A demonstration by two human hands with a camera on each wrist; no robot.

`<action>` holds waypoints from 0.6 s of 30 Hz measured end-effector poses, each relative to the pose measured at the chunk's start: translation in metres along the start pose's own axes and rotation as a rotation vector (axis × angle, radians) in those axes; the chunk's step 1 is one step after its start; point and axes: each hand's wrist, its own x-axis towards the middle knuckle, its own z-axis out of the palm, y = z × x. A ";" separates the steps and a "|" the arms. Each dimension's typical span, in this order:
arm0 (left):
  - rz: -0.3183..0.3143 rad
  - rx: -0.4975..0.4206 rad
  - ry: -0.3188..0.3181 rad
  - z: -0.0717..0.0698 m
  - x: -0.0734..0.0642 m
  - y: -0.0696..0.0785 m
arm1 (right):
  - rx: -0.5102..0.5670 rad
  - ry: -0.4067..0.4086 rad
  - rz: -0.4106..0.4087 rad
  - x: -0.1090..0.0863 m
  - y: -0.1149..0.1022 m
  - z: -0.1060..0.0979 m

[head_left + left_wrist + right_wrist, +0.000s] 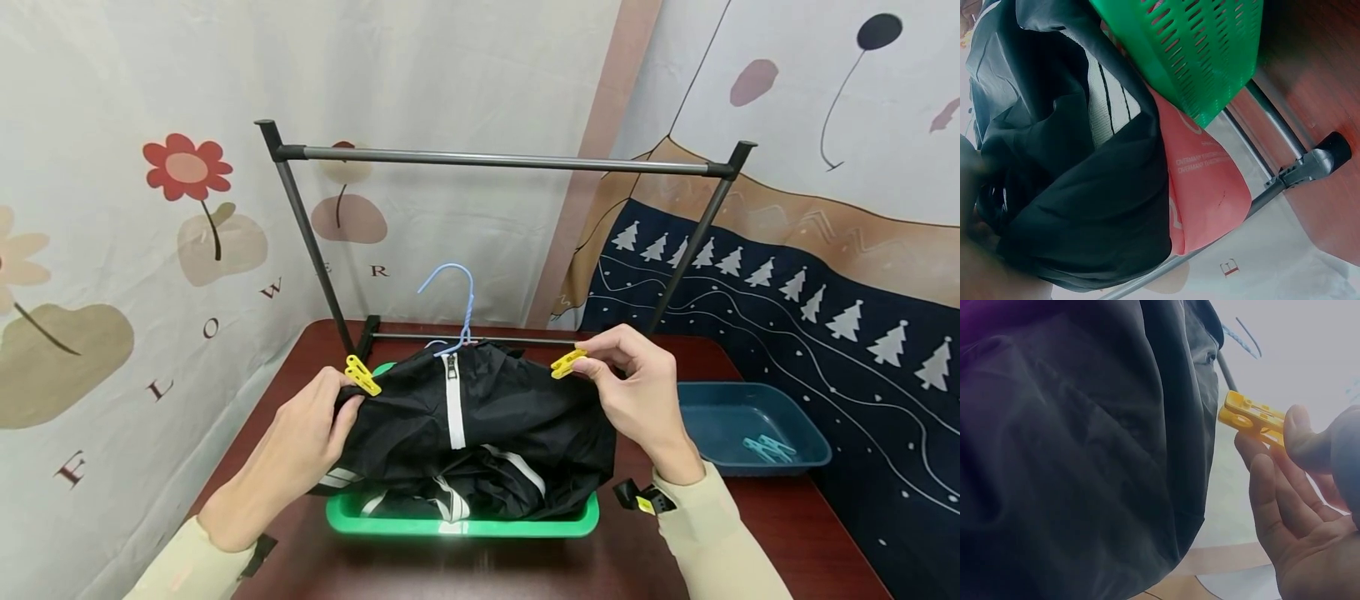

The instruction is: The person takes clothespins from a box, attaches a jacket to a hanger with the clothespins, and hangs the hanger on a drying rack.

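Observation:
A black jacket [525,408] with a white-edged zipper hangs from a blue wire hanger [469,304]. My left hand [288,437] grips the jacket's shoulder at the left, thumb in front and fingertips hidden by the cloth. Just above that thumb, a yellow clothespin [363,375] sits at the shoulder's edge. At the opposite shoulder, my right hand [637,392] pinches a second yellow clothespin [567,363] between thumb and finger. In the right wrist view this clothespin [1254,417] points toward the jacket's edge; whether it bites the cloth I cannot tell.
Under the jacket is a green slotted basket [517,528], and something pink [1210,187] shows beside it. A metal rack [495,157] stands behind. To the right, a blue tray [712,408] contains light-blue clothespins [768,448]. Everything rests on a dark red table [637,542].

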 end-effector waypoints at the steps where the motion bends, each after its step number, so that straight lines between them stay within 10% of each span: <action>1: 0.001 0.000 0.000 0.000 0.000 0.000 | 0.003 0.004 0.002 0.000 0.000 0.000; 18: -0.003 -0.002 -0.004 0.000 0.000 0.001 | 0.000 0.025 0.060 -0.001 0.005 0.002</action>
